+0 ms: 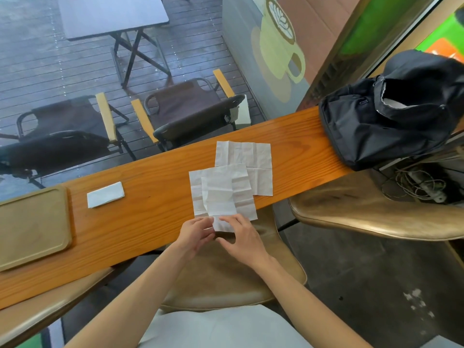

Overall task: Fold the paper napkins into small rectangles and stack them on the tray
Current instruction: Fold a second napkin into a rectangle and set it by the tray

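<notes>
Fingers of both hands pinch the near edge of a half-folded napkin (pixel 218 202) at the table's (pixel 140 222) front edge. Left hand (pixel 194 234) holds one corner, right hand (pixel 242 234) the other. Two open napkins (pixel 256 162) lie under and behind it. One folded napkin (pixel 105 194) rests beside the tray (pixel 32 222), not on it.

1 head cam, wide-angle, fwd & steeply down over wooden counter (pixel 140 222), hands close below.
</notes>
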